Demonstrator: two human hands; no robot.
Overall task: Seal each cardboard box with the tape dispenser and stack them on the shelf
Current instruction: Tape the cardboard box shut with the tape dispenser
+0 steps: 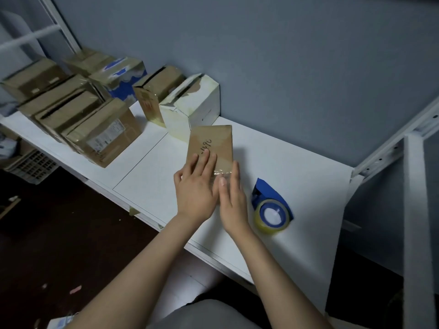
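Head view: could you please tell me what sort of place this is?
Probably a small packing or storage room: taped brown cardboard boxes on a white metal-framed shelf, and a blue tape dispenser.

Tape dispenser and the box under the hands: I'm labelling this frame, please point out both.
tape dispenser (272, 206), head view, blue ring inside the roll.
box (211, 141), head view, top face by the handwriting.

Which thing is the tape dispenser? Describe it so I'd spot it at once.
Find the white shelf under the grey wall. The tape dispenser lies on it right of the right hand, apart from the cardboard boxes. Unlike them, it is blue, holding a round yellowish tape roll.
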